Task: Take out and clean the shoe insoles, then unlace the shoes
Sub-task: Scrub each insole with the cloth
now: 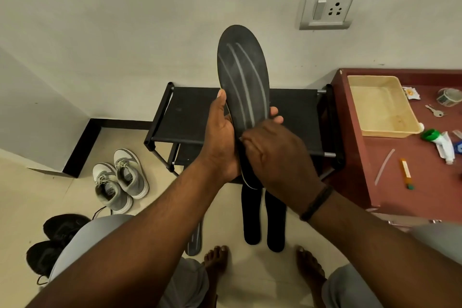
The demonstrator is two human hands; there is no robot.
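I hold a dark grey insole with pale curved stripes upright in front of the wall. My left hand grips its lower half from the left, thumb along the edge. My right hand lies over its heel end with the fingers curled against the surface. On the floor below lie two black insoles side by side and a grey insole. A pair of grey-and-white laced sneakers stands at the left, and a pair of black shoes sits nearer me.
A low black shoe rack stands against the wall behind the insole. A maroon table at the right carries a beige tray, keys, a tube and small items. My bare feet are on the tiled floor.
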